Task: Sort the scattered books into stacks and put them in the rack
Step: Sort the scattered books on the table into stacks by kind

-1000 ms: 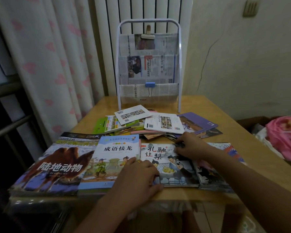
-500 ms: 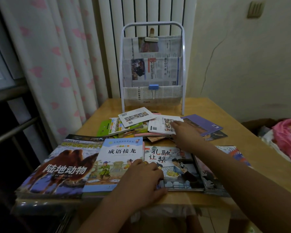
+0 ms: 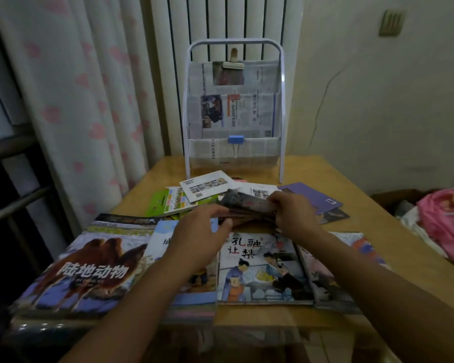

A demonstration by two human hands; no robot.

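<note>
A small, dark-covered booklet (image 3: pixel 247 203) is lifted off the pile at the centre of the frame, tilted on its long edge so it can likely be squared up with others before stacking. The right hand (image 3: pixel 294 213) pinches its right end, fingers curled round the edge; the left hand (image 3: pixel 202 229) reaches in from the lower left with fingers loosely spread, fingertips close to the booklet's near edge, though contact cannot be made out through the blur.

Just behind, scattered books (image 3: pixel 207 184) lie fanned and overlapping, some face down with barcodes showing, a purple one (image 3: pixel 312 197) off to the right. Along the bottom of the frame larger picture books sit side by side, covers up: a camel book (image 3: pixel 89 265) at the left, a storybook (image 3: pixel 260 268) in the middle, apparently grouped by size.

At upper centre the white rack (image 3: pixel 233 108) stands at the far edge of the wooden table (image 3: pixel 364 205), its pockets lined with newspaper held by a blue clip (image 3: pixel 236 139) and a wooden peg (image 3: pixel 233 62). No book appears to be in it yet.
</note>
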